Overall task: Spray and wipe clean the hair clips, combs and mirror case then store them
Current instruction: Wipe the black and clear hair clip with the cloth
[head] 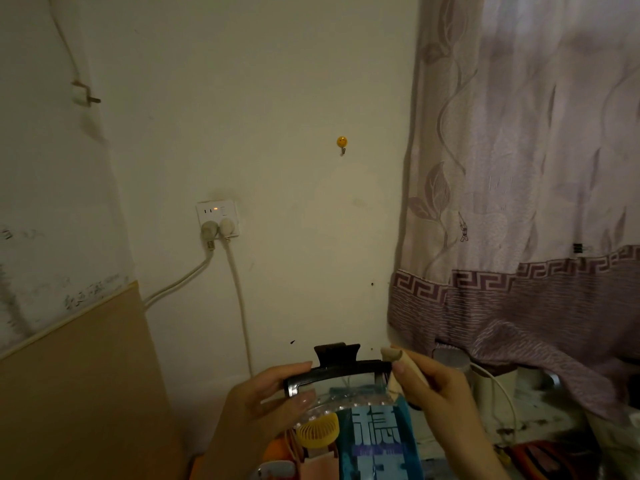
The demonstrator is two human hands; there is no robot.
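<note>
A large dark claw hair clip is held up in front of the wall, low in the head view. My left hand grips its left end between thumb and fingers. My right hand pinches a beige folded cloth against the clip's right end. Below the clip stands a blue packet with white lettering and a small yellow ribbed comb or brush. No mirror case or spray bottle can be made out.
A wall socket with two plugs and hanging cables is on the wall ahead. A yellow hook is higher up. A purple curtain hangs at right over a cluttered surface. A wooden board leans at left.
</note>
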